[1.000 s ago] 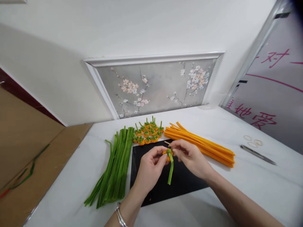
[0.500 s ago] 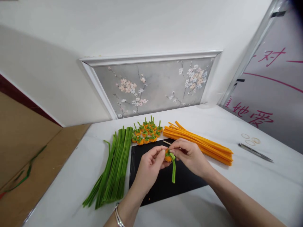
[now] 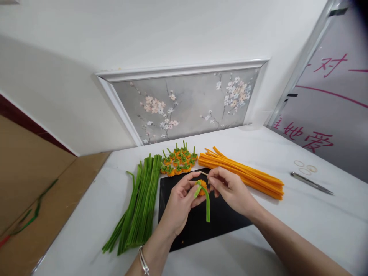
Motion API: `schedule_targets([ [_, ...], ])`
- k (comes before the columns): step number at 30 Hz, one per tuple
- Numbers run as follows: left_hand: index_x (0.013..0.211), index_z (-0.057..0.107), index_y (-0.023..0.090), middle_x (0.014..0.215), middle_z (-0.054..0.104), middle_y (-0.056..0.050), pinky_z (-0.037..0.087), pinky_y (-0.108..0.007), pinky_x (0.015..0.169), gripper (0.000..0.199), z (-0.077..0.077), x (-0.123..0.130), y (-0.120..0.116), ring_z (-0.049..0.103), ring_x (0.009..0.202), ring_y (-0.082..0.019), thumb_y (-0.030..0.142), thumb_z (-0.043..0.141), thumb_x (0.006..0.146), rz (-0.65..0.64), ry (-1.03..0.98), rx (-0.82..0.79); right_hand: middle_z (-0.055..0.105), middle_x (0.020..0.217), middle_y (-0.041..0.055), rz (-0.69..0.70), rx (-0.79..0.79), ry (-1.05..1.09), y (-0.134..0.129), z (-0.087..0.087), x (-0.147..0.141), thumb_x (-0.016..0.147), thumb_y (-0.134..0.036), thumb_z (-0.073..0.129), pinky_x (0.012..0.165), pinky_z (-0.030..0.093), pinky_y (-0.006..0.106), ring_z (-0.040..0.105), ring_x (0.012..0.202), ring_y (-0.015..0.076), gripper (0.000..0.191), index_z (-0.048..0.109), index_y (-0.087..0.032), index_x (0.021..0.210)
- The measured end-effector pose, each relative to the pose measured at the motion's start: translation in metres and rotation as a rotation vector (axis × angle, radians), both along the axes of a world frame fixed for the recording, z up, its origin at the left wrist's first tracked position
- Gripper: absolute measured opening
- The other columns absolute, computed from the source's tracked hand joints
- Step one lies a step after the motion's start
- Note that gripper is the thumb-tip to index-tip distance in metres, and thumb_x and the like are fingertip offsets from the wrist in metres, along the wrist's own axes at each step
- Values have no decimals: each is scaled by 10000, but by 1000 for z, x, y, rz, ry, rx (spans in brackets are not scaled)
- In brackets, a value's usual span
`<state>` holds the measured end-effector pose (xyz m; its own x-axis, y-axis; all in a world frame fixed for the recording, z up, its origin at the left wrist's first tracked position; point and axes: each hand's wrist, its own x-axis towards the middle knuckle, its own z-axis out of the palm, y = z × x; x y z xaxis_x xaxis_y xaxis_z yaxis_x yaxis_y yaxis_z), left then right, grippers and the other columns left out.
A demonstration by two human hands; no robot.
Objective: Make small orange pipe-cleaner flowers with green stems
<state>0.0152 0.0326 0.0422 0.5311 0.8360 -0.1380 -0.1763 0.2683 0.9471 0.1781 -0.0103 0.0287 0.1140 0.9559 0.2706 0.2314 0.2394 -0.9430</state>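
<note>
In my left hand [image 3: 184,201] is a small orange chenille pumpkin [image 3: 202,187], pinched between thumb and fingers. From its green top, a loose green chenille stem [image 3: 207,209] hangs down. Just right of the pumpkin, my right hand [image 3: 228,188] is closed with bent fingers. A thin pale stick [image 3: 202,173] juts from its fingertips, pointing left; the rest of it is hidden. Both hands are above a black mat [image 3: 198,228]. Behind them stand several finished orange pumpkins [image 3: 178,160] with green tops.
A bundle of green chenille stems [image 3: 140,207] lies left of the mat. To the right is a bundle of orange chenille stems [image 3: 244,172]. Scissors or tweezers [image 3: 312,183] and several rubber bands [image 3: 305,168] lie at far right. Cardboard [image 3: 57,207] borders the table's left.
The pumpkin has turned in my left hand and shifted slightly left, its green top now facing left. My right fingers have come away from it a little.
</note>
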Motion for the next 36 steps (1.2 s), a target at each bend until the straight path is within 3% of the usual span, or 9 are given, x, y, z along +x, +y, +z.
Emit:
schedule_targets([
  [5, 978, 650, 176, 932, 652, -26, 549, -244, 786, 205, -4, 0, 1, 639, 848, -125, 305, 676, 821, -12, 29, 73, 529, 613, -44, 60, -76, 24, -3, 1, -3, 929, -329, 484, 474, 442, 202, 519, 488, 93, 149, 504, -197, 862],
  [9, 1048, 606, 185, 937, 636, -21, 545, -237, 748, 249, -4, -1, 1, 632, 792, -109, 293, 664, 831, -61, 84, 149, 580, 740, 0, 58, 29, -114, -3, 2, 1, 919, -235, 499, 563, 468, 215, 560, 596, 103, 125, 618, -196, 917],
  [13, 1120, 515, 186, 892, 633, -18, 560, -264, 704, 397, 1, -2, 1, 652, 752, -128, 289, 709, 789, -151, 115, 83, 600, 903, 36, 196, 122, -196, 1, 5, 12, 875, -159, 567, 691, 478, 231, 594, 792, 133, 180, 715, -225, 953],
  [19, 1126, 457, 176, 833, 652, -19, 574, -287, 695, 437, 5, -3, 1, 661, 720, -132, 280, 708, 783, -215, 169, 44, 598, 836, 16, 300, 67, -271, 1, 4, 22, 866, -147, 601, 644, 461, 203, 585, 725, 108, 169, 748, -225, 897],
  [26, 1062, 475, 178, 815, 664, -16, 569, -265, 664, 355, 6, -4, 3, 634, 665, -102, 243, 687, 785, -233, 254, 99, 634, 860, 28, 239, 196, -398, -1, 6, 18, 884, -103, 548, 667, 476, 203, 606, 745, 108, 211, 731, -199, 841],
  [30, 1040, 466, 184, 775, 658, 1, 563, -257, 645, 347, 8, -4, 2, 624, 647, -101, 203, 681, 769, -248, 248, 92, 641, 880, 48, 288, 290, -429, 0, 5, 17, 914, -124, 496, 699, 498, 226, 620, 787, 127, 240, 709, -195, 828],
  [36, 1028, 453, 186, 780, 677, -10, 555, -252, 640, 339, 10, -5, 0, 621, 630, -97, 213, 679, 776, -249, 234, 102, 635, 851, 49, 284, 277, -412, -1, 6, 17, 926, -143, 480, 711, 494, 242, 611, 798, 140, 223, 673, -188, 824],
])
